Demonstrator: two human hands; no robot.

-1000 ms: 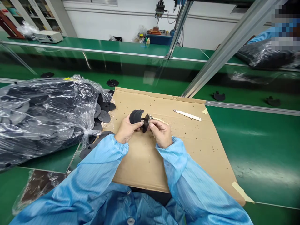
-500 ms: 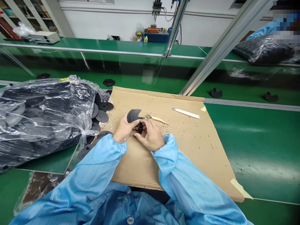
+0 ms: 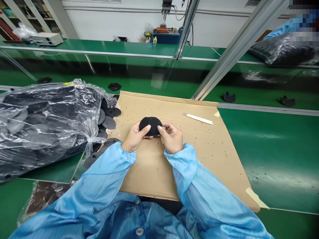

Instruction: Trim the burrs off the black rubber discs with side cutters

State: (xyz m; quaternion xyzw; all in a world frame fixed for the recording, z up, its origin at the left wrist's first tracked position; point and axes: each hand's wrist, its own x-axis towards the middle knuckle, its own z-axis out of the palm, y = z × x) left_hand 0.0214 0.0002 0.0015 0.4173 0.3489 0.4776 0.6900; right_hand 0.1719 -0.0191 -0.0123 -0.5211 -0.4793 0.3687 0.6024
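Between my two hands are overlapping black plastic discs point(image 3: 151, 126), their flat faces turned up toward me. My left hand point(image 3: 134, 136) pinches the left edge, thumb on top and fingers underneath. At the right edge my right hand point(image 3: 171, 137) grips with its thumb and fingers. The hands are over a sheet of brown cardboard point(image 3: 149, 176) scattered with tiny black bits. A small yellowish sliver shows beneath my right hand; what it belongs to is hidden. To the right lies a white-handled knife-like tool point(image 3: 199, 119).
A large clear bag of black discs point(image 3: 50, 122) fills the left side, with loose discs point(image 3: 108, 122) by its mouth. Black parts point(image 3: 229, 97) sit beyond the cardboard at right. A slanted metal post point(image 3: 224, 63) rises behind. Tape point(image 3: 256, 198) holds a cardboard corner.
The black pieces have turned from tilted to flat-faced toward me. My right hand has shifted right to their edge. The yellow-handled nippers seen on the cardboard are no longer plainly visible.
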